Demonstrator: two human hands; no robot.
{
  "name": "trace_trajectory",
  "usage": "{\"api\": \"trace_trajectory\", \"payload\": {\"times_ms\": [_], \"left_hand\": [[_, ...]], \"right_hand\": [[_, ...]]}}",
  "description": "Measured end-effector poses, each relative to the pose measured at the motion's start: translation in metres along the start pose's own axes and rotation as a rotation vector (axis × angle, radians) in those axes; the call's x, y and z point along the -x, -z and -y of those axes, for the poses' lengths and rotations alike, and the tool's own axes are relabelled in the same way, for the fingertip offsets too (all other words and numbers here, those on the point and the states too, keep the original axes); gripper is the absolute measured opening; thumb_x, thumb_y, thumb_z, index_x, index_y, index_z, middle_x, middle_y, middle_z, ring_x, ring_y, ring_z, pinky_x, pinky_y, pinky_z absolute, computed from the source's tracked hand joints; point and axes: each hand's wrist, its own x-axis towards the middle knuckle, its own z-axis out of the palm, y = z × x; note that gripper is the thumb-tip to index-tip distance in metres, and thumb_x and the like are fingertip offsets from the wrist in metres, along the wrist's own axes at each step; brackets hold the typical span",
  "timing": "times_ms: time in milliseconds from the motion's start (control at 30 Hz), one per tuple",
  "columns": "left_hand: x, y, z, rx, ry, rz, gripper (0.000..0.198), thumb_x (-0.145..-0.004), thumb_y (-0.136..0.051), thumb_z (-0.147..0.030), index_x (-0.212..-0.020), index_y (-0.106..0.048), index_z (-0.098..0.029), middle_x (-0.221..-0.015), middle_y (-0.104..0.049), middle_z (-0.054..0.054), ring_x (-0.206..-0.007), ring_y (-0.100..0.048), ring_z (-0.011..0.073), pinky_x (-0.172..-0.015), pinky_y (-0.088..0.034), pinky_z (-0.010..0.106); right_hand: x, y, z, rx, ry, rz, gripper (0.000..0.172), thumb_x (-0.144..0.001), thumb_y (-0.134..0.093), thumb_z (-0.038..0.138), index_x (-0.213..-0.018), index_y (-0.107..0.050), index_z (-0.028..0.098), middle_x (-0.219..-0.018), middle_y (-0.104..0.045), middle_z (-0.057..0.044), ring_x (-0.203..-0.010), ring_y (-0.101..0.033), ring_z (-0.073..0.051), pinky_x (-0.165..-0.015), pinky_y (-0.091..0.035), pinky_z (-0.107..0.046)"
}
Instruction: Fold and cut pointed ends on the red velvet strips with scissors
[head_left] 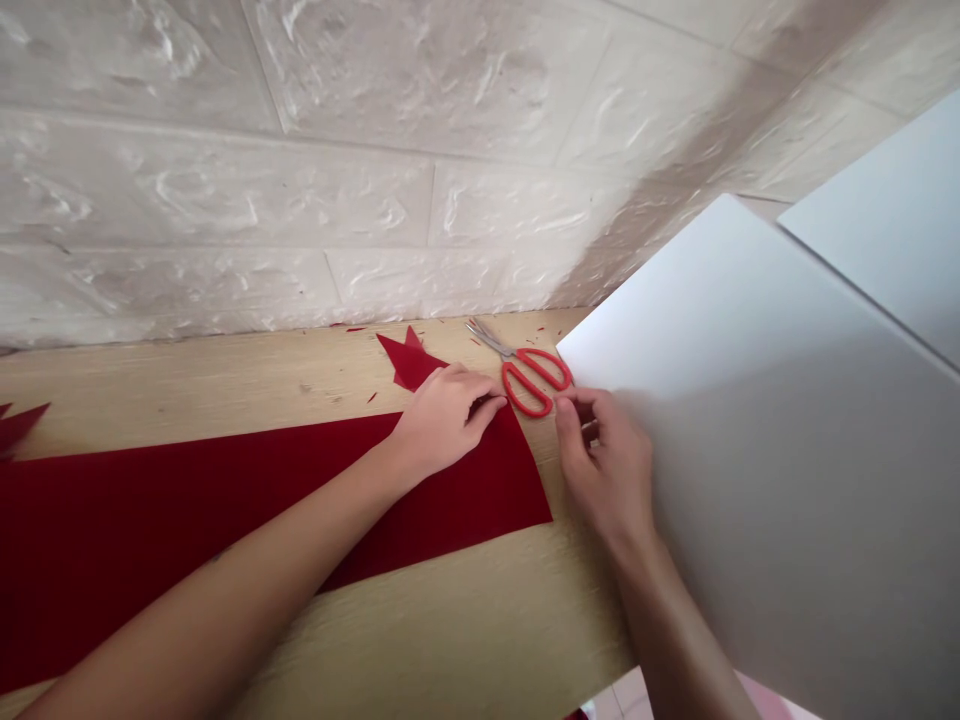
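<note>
Felt sheet, red, one [187, 520], lies flat on the light wood-grain tabletop [480, 620], running out of view at the left, with one corner reaching toward the scissors. Left hand [442, 425], one, rests palm down on the sheet, its grip spread and loose, with the fingertips just beside the scissors. Scissors, one pair [525, 375], with red loop handles and steel blades, lie on the tabletop near the wall, blades pointing up and to the left, between the two hands. Right hand [604, 465], one, has its grip pressed together, pinching the lower edge of the nearer white board [787, 450], and sits just beside the scissor handles. White boards, two in all: the nearer stands tilted and fills much of the right side, and the farther white board [885, 210] shows behind it. Red offcuts, two larger pointed pieces: one [409, 360] just beyond the left hand, the other [15, 425] at the left edge of view. Red scraps [371, 397], several, too small to count exactly, are strewn around the scissors. Wall panelling [300, 200], white faux brick, runs along the back of the tabletop.
</note>
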Motion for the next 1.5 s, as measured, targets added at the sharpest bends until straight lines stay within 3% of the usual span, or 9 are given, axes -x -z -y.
{"api": "trace_trajectory", "payload": {"times_ms": [133,333,533,833,1033,1167,1233,1333,1500], "left_hand": [[-0.002,-0.001,-0.003,-0.060,0.025,0.040,0.021,-0.101,-0.055,-0.027,-0.095,-0.074,-0.020,-0.096,-0.079,0.003,-0.095,-0.063,0.0244,-0.095,-0.048,0.042],[-0.003,-0.004,-0.004,-0.171,0.025,0.052,0.027,-0.103,-0.054,-0.033,-0.106,-0.079,-0.023,-0.104,-0.079,0.003,-0.100,-0.062,0.0262,-0.097,-0.047,0.044],[-0.002,-0.004,-0.003,-0.149,0.006,0.033,0.028,-0.103,-0.054,-0.037,-0.103,-0.080,-0.026,-0.105,-0.079,0.002,-0.098,-0.063,0.0246,-0.096,-0.048,0.042],[0.000,-0.005,0.000,-0.089,-0.023,0.004,0.026,-0.102,-0.056,-0.036,-0.101,-0.080,-0.025,-0.099,-0.078,0.002,-0.095,-0.063,0.0234,-0.092,-0.050,0.040],[0.002,0.009,-0.014,-0.283,-0.078,-0.031,0.032,-0.104,-0.051,-0.034,-0.124,-0.072,-0.020,-0.125,-0.073,0.008,-0.115,-0.063,0.0274,-0.101,-0.050,0.044],[0.022,0.035,-0.036,-0.488,-0.093,0.013,0.041,-0.107,-0.039,-0.034,-0.118,-0.073,-0.014,-0.127,-0.072,0.013,-0.122,-0.063,0.0316,-0.103,-0.050,0.048],[0.042,0.038,-0.041,-0.532,-0.089,0.062,0.052,-0.107,-0.034,-0.042,-0.132,-0.067,-0.010,-0.139,-0.066,0.018,-0.134,-0.057,0.0356,-0.110,-0.047,0.052],[0.073,0.028,-0.034,-0.579,-0.093,0.174,0.072,-0.106,-0.027,-0.058,-0.152,-0.049,-0.007,-0.159,-0.047,0.021,-0.152,-0.038,0.0400,-0.122,-0.035,0.061],[0.096,0.010,-0.017,-0.604,0.006,0.228,0.076,-0.103,-0.029,-0.062,-0.162,-0.034,-0.013,-0.169,-0.026,0.017,-0.159,-0.022,0.0411,-0.126,-0.021,0.071]], "right_hand": [[0.036,0.008,0.015,-0.034,0.246,0.062,0.011,-0.099,-0.057,0.022,-0.100,-0.067,0.022,-0.090,-0.073,-0.003,-0.079,-0.067,-0.016,-0.068,-0.052,-0.027],[0.063,0.006,0.006,-0.027,0.106,0.069,0.013,-0.098,-0.059,0.023,-0.101,-0.072,0.022,-0.098,-0.072,-0.006,-0.081,-0.068,-0.016,-0.072,-0.055,-0.028],[0.037,0.001,0.005,-0.139,-0.275,0.169,0.031,-0.097,-0.058,0.043,-0.110,-0.072,0.019,-0.079,-0.073,-0.004,-0.061,-0.064,-0.017,-0.054,-0.051,-0.029],[0.005,-0.017,0.001,-0.175,-0.220,0.231,0.025,-0.094,-0.058,0.044,-0.086,-0.074,0.026,-0.068,-0.073,-0.003,-0.059,-0.065,-0.022,-0.054,-0.052,-0.036],[0.005,-0.020,0.004,-0.036,-0.164,0.232,0.025,-0.095,-0.053,0.040,-0.085,-0.071,0.026,-0.069,-0.073,-0.005,-0.058,-0.065,-0.023,-0.054,-0.051,-0.038],[0.004,-0.019,0.006,0.074,-0.099,0.214,0.024,-0.095,-0.050,0.036,-0.084,-0.068,0.025,-0.075,-0.074,-0.007,-0.060,-0.065,-0.024,-0.058,-0.052,-0.041],[0.005,-0.019,0.006,0.104,-0.069,0.195,0.024,-0.096,-0.048,0.036,-0.085,-0.068,0.025,-0.078,-0.075,-0.008,-0.061,-0.065,-0.024,-0.058,-0.051,-0.042],[0.008,-0.020,0.007,0.153,-0.039,0.172,0.025,-0.096,-0.046,0.034,-0.088,-0.067,0.025,-0.081,-0.075,-0.009,-0.065,-0.066,-0.027,-0.057,-0.050,-0.042],[0.010,-0.024,0.007,0.225,0.025,0.148,0.026,-0.097,-0.043,0.032,-0.092,-0.067,0.024,-0.077,-0.074,-0.009,-0.063,-0.065,-0.028,-0.055,-0.047,-0.042]]}}
